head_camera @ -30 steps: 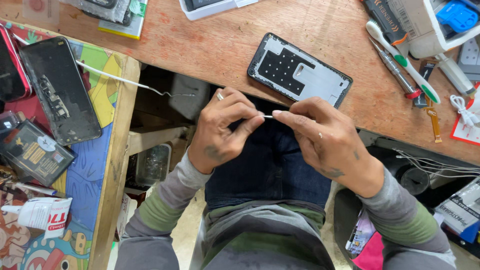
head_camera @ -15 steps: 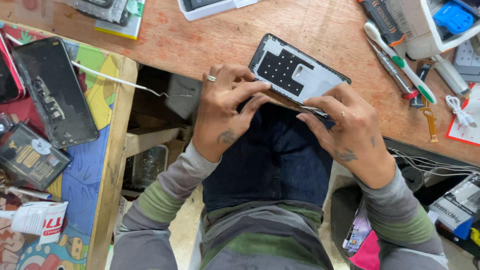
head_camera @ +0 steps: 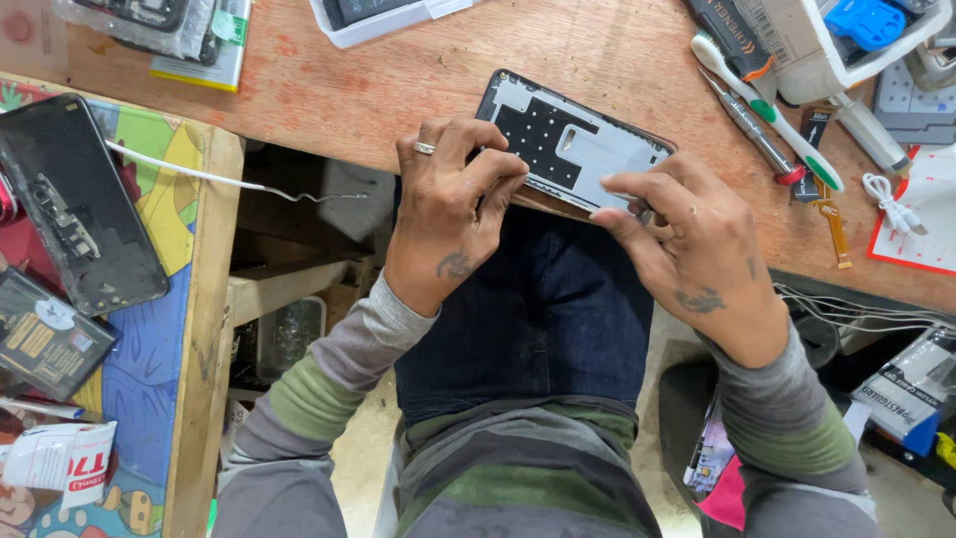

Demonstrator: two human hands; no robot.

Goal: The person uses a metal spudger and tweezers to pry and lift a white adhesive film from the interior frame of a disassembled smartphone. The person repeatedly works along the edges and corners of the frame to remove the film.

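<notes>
A phone frame (head_camera: 568, 139), silver with a black inner panel, lies tilted at the near edge of the wooden bench (head_camera: 398, 90). My left hand (head_camera: 448, 204), a ring on one finger, rests its fingertips on the frame's near left edge. My right hand (head_camera: 687, 244) pinches a thin metal tool at the frame's near right edge; its tip is hidden under my fingers. Both hands sit above my lap in dark jeans.
A black phone back (head_camera: 75, 204) and a dark panel (head_camera: 40, 334) lie on the colourful side table at the left, beside a white cable (head_camera: 219, 179). Screwdrivers (head_camera: 767, 105), a flex strip (head_camera: 832, 219) and a white tray (head_camera: 817, 40) sit at the right.
Both hands rose from my lap, where they pinched a thin tool together, up to the phone frame's near edge. The left hand let go of the tool and now touches the frame.
</notes>
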